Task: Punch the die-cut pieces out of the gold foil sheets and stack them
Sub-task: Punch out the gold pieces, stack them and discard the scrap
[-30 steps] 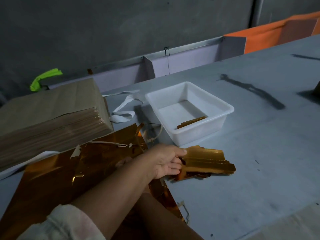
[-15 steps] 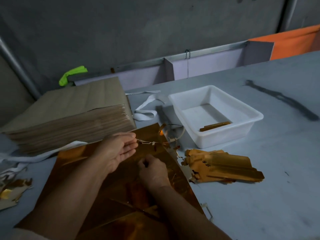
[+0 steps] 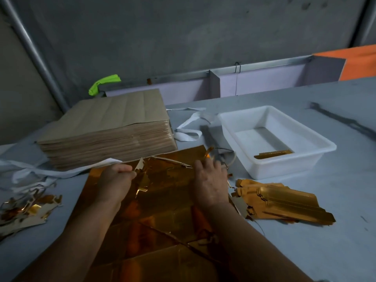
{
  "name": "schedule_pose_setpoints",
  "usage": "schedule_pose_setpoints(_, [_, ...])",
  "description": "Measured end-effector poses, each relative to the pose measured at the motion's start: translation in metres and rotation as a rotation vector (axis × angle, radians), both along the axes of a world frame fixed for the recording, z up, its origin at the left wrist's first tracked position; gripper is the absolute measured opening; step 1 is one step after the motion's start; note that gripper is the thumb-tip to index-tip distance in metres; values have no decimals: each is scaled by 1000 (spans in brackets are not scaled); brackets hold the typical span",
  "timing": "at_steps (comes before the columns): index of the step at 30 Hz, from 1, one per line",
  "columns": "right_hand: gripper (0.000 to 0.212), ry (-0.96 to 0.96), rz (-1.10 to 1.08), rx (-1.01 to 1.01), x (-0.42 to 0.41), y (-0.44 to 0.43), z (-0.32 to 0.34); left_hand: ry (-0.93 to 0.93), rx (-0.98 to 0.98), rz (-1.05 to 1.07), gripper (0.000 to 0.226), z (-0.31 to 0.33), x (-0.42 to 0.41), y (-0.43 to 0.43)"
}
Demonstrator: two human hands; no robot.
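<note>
The gold foil sheet [image 3: 162,216] lies flat on the grey table [image 3: 305,251], in the near middle under both forearms. It is mirror-bright, copper-gold, and crossed by creases and die-cut lines, with its far edge torn ragged. Its long axis runs from near to far, leaning a little to the right. The left hand [image 3: 116,180] has its fingers curled and pinches a thin, jagged waste strip [image 3: 142,174] at that far edge. The right hand [image 3: 209,180] lies palm down on the sheet with its fingers stretched out, pressing it flat. Just to the right is the stack of punched pieces [image 3: 284,202], long narrow gold shapes pointing from far left to near right. Beyond it stands a white plastic tray [image 3: 274,167] with one gold piece [image 3: 272,154] inside. A thick block of brown paper [image 3: 105,127] sits far left, white straps [image 3: 187,131] lie beside it, and crumpled foil scraps [image 3: 24,208] lie at the left edge.
</note>
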State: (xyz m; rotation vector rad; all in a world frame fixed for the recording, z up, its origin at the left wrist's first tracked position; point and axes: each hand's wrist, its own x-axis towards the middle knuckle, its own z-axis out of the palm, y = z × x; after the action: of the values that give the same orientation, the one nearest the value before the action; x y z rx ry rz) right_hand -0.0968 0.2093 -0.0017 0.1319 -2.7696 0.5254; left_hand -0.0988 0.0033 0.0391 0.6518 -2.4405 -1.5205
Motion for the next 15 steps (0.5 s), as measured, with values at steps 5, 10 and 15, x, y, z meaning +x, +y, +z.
schedule_pose_setpoints(5, [47,-140,-135,133,-19,18,1,-154,-67,-42,47,-12,-4,-10])
schedule_pose_setpoints(10, [48,-285,-160,181,-33,22,-2,-212,-119,-59,67,-27,-10,-18])
schedule_pose_setpoints(15, [36,-310,-142,233,-40,22,-1,-272,-304,-87,86,-28,-23,-9])
